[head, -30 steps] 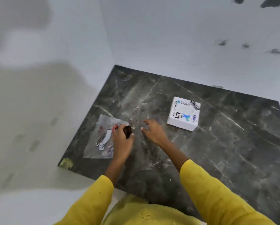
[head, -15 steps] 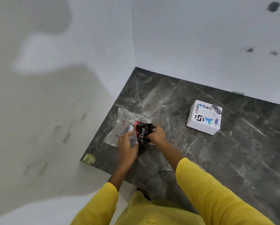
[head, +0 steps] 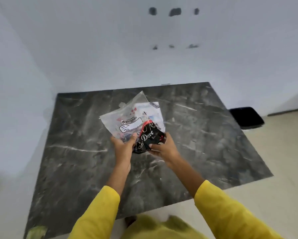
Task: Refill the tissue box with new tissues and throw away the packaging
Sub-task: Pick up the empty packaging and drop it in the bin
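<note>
My left hand (head: 123, 146) grips the lower edge of a clear plastic tissue wrapper (head: 125, 118) with printed labels, held up above the dark marble slab (head: 75, 152). My right hand (head: 163, 148) pinches a crumpled black wrapper (head: 147, 138) with white "Dove" lettering, pressed against the clear one. The white tissue box (head: 156, 111) with stickers stands on the slab behind the wrappers and is mostly hidden by them.
The slab sits in a corner between white walls (head: 144, 57). A black tray-like object (head: 246, 118) lies on the pale floor to the right of the slab. A greenish scrap (head: 35, 232) marks the slab's near left corner.
Both hands have lifted the clear wrapper and the black wrapper off the slab and brought them toward the middle. The camera view swung right, so the box now lies behind the wrappers.
</note>
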